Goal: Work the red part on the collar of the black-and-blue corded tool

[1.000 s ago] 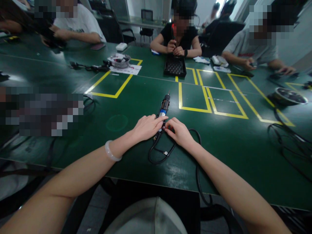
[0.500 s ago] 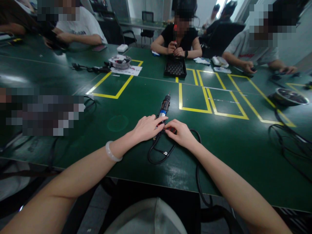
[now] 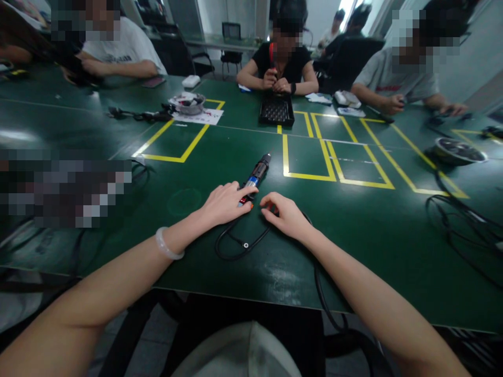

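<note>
An electric screwdriver (image 3: 252, 179) with a dark body and a blue-and-silver band lies slanted on the green table, its nose toward the far right. My left hand (image 3: 226, 203) is closed over its rear end, thumb on the near side, and covers part of it. Red and orange bits show by the thumb. Just to the right, my right hand (image 3: 286, 213) rests with fingers loosely curled and a gap between thumb and index finger. It is apart from the screwdriver, and nothing shows in its grasp. A black cable (image 3: 231, 257) loops below both hands, passing behind the right one.
Yellow tape outlines (image 3: 310, 177) mark the green table (image 3: 188, 262). Farther off are a black tray (image 3: 276, 121), a clear bowl (image 3: 187, 104) on paper and a metal bowl (image 3: 459, 152). Cables (image 3: 448, 220) lie at the right. Several people sit around the table.
My left hand has swung the screwdriver left, tilting it more. My right hand has come away from its rear end, leaving a gap. The cable loop has shifted left.
</note>
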Demonstrator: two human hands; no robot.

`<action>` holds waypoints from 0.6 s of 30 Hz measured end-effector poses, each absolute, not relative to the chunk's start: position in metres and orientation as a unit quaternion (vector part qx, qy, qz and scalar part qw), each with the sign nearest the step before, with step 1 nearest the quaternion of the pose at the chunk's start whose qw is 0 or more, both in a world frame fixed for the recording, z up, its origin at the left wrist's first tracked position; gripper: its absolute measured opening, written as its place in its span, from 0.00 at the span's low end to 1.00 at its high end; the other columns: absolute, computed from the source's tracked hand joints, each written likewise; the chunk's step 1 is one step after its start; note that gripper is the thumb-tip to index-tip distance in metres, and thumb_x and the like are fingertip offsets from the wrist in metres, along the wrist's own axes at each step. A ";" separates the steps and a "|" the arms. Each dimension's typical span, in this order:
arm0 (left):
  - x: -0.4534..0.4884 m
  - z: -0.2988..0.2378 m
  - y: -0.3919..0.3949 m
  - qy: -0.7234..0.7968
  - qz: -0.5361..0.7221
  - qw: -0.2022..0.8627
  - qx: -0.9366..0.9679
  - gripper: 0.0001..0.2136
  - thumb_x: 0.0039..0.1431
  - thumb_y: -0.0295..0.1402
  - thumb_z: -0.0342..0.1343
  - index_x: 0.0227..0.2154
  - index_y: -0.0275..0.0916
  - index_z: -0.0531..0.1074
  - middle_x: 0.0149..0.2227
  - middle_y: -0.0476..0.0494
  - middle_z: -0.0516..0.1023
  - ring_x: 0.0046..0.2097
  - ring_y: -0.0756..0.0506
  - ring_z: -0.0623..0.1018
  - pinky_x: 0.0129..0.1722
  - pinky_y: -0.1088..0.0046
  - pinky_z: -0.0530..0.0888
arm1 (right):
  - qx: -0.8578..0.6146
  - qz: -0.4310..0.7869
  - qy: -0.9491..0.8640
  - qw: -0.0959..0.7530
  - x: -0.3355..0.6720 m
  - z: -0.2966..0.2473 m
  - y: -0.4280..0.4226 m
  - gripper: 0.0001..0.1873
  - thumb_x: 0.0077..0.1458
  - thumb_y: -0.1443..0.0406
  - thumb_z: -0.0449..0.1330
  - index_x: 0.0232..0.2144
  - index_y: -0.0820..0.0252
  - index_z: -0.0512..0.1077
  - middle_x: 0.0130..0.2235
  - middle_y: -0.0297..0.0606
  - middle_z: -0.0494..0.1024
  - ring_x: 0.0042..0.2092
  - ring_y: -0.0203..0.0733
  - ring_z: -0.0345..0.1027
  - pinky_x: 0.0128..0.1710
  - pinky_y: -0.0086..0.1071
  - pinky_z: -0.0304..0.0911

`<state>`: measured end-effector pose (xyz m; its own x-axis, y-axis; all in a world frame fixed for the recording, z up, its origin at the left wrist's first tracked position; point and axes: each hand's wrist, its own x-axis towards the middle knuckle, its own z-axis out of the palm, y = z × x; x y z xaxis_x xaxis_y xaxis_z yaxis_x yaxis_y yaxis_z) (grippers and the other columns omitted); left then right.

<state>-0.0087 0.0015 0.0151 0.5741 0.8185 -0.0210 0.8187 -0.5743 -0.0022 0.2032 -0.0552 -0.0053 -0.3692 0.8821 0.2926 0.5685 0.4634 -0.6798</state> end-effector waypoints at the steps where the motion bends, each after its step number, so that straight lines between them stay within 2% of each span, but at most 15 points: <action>1: -0.013 0.015 0.005 0.465 -0.014 0.002 0.885 0.24 0.67 0.48 0.45 0.65 0.58 0.62 0.44 0.42 0.70 0.43 0.40 0.75 0.45 0.63 0.70 | -0.458 0.238 -0.793 0.325 0.204 -0.006 -0.055 0.04 0.59 0.67 0.56 0.38 0.57 0.68 0.38 0.36 0.74 0.38 0.39 0.68 0.39 0.33 0.63; 9: -0.075 0.015 0.056 0.528 -0.038 0.010 0.848 0.26 0.66 0.51 0.43 0.66 0.59 0.60 0.43 0.41 0.69 0.45 0.37 0.75 0.44 0.62 0.70 | -0.464 0.230 -0.786 0.338 0.208 -0.005 -0.054 0.04 0.60 0.68 0.55 0.38 0.57 0.68 0.38 0.37 0.74 0.38 0.39 0.69 0.40 0.33 0.64; 18: -0.164 0.010 0.136 0.604 -0.030 0.039 0.795 0.30 0.65 0.52 0.40 0.68 0.53 0.59 0.47 0.38 0.71 0.47 0.36 0.73 0.49 0.59 0.68 | -0.471 0.217 -0.780 0.349 0.210 -0.010 -0.052 0.05 0.60 0.68 0.54 0.39 0.57 0.69 0.39 0.37 0.75 0.40 0.40 0.70 0.42 0.34 0.64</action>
